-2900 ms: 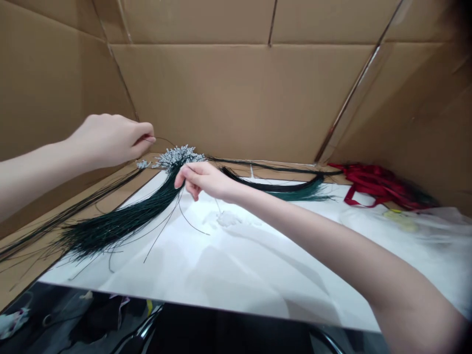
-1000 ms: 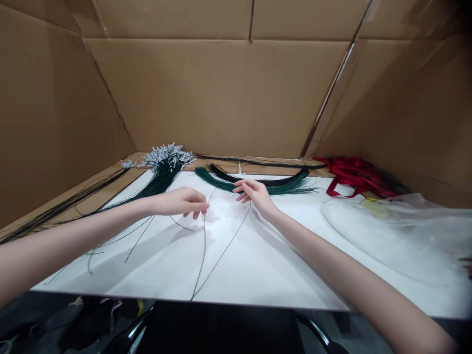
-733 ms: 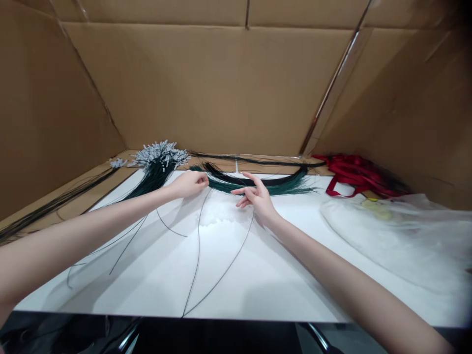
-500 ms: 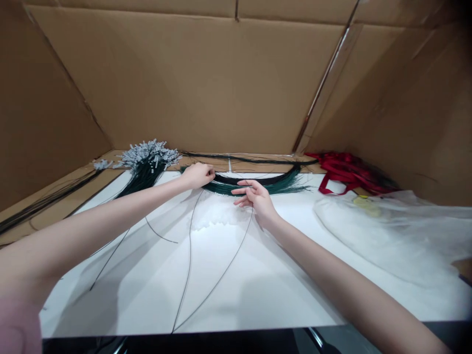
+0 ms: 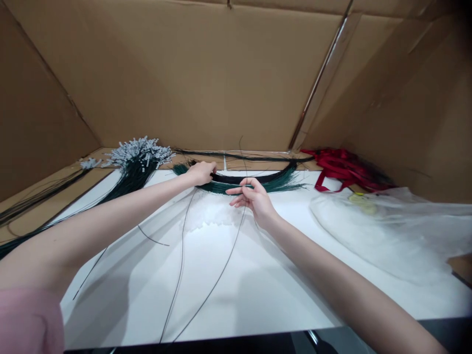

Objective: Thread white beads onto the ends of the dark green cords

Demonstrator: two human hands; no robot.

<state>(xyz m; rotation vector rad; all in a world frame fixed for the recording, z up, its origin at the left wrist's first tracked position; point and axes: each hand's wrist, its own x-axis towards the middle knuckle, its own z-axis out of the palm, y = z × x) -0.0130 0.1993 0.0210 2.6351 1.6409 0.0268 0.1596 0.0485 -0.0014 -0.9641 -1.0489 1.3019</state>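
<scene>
My left hand (image 5: 201, 173) is curled shut on the left end of a curved bundle of black and dark green strands (image 5: 258, 181) lying at the back of the white sheet (image 5: 265, 285). My right hand (image 5: 251, 196) is just in front of that bundle. Its thumb and forefinger pinch a thin dark wire (image 5: 221, 273), while the other fingers stay stretched out. The wire rises a little above the hand and trails back toward me in a long loop.
A bundle of dark green strands with white tips (image 5: 137, 153) fans out at the back left. Thin dark wires (image 5: 37, 196) lie on the cardboard floor at left. Red ribbons (image 5: 344, 168) and a clear plastic bag (image 5: 387, 226) are at right. Cardboard walls (image 5: 206, 78) enclose the space.
My left hand left the white-tipped bundle, crossed the sheet and closed on the curved dark bundle's end. My right hand drew back slightly and pinched the thin wire. The view tilted down.
</scene>
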